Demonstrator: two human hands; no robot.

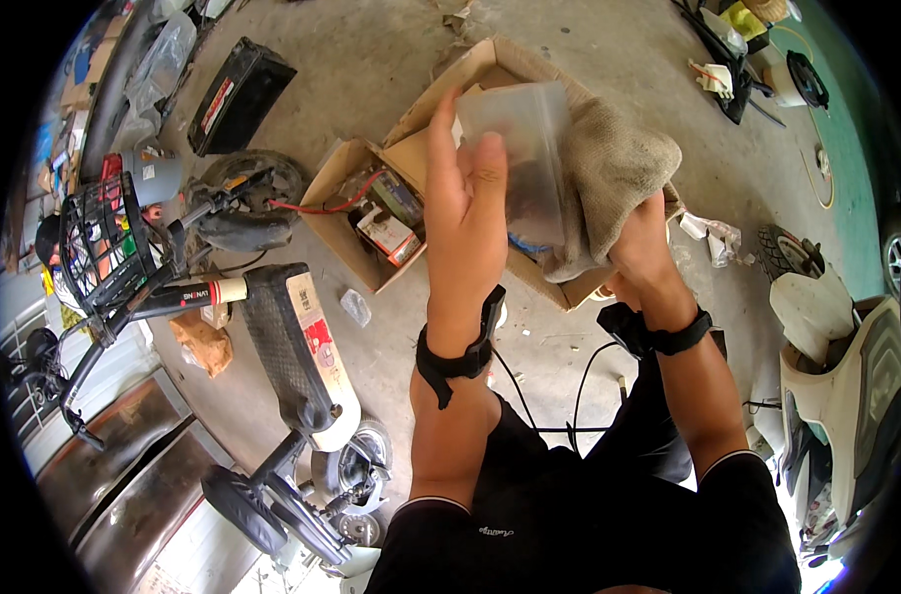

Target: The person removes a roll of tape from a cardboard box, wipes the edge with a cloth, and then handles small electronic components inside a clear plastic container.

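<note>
My left hand [463, 213] grips a clear, frosted plastic container [531, 124] by its left side, thumb toward me and fingers partly hidden behind it. A rumpled grey-brown cloth [609, 158] is bunched in my right hand [644, 243] and lies against the container's right side. The cloth hides most of that hand's fingers. Both hands are above an open cardboard box [448, 81], and the container and cloth cover much of its inside. Something blue shows below the container; I cannot make out what it is.
A smaller cardboard box [322, 178] with packages and a red cable stands at the left. An electric scooter [277, 327] lies beside it, with a black case [237, 96] farther back. White scooter bodywork [821, 332] and a bucket [789, 81] are at the right.
</note>
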